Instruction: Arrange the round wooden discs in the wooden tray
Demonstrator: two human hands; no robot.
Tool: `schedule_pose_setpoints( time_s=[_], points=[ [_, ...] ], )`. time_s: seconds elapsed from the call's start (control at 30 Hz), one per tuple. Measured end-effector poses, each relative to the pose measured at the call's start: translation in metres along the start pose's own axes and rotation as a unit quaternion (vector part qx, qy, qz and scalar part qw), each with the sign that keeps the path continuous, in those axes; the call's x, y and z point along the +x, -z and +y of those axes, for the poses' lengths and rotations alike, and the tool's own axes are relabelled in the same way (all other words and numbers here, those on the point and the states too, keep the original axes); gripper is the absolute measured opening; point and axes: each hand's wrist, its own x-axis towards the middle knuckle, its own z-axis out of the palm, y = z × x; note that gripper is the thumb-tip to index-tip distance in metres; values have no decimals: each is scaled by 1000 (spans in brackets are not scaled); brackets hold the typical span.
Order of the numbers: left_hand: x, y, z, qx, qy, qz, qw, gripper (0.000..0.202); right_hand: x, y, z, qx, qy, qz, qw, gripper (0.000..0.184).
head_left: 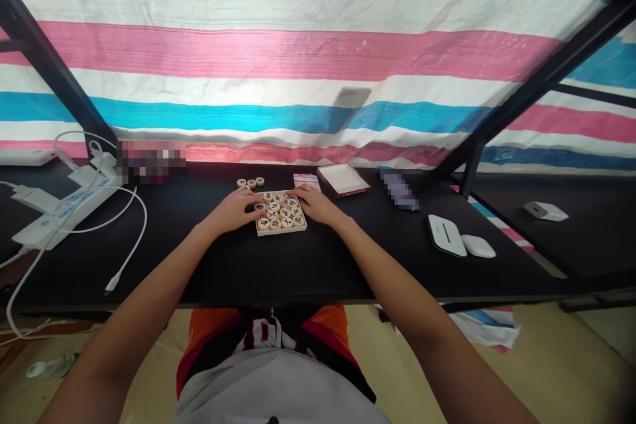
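A shallow white box (281, 232) filled with round xiangqi pieces (275, 206) lies on the black table. The pieces are pale discs with dark or red characters. At the box's left side is my left hand (231, 210), thumb and index finger closed around a piece at the edge. My right hand (320, 204) grips the far right corner, its fingertips over the rim and touching the pieces there. Some fingers of both hands are hidden. Just beyond my left hand, three loose xiangqi pieces (251, 183) lie on the table.
Behind my right hand are a pink-and-white paper (307, 181) and a box lid (344, 180), inside up. A blurred phone-like object (399, 189), a white device (446, 236) and a white case (478, 246) lie right. A power strip (74, 207) with cables occupies the left.
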Motion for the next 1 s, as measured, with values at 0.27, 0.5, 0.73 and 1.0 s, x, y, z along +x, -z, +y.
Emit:
schedule_pose_setpoints(
  time_s=[0.27,0.5,0.73,1.0],
  points=[
    [-4,11,0,30,41,98,994,35,0,-1,1,4,-2,-1,1000,40],
    [-4,17,-16,60,96,45,993,36,0,0,2,10,-2,-3,1000,40],
    [-4,17,-22,44,146,-43,987,29,0,1,2,11,-10,-7,1000,39],
    [-2,12,-24,96,142,-34,985,37,1,4,-3,14,-16,-15,1000,38]
  ],
)
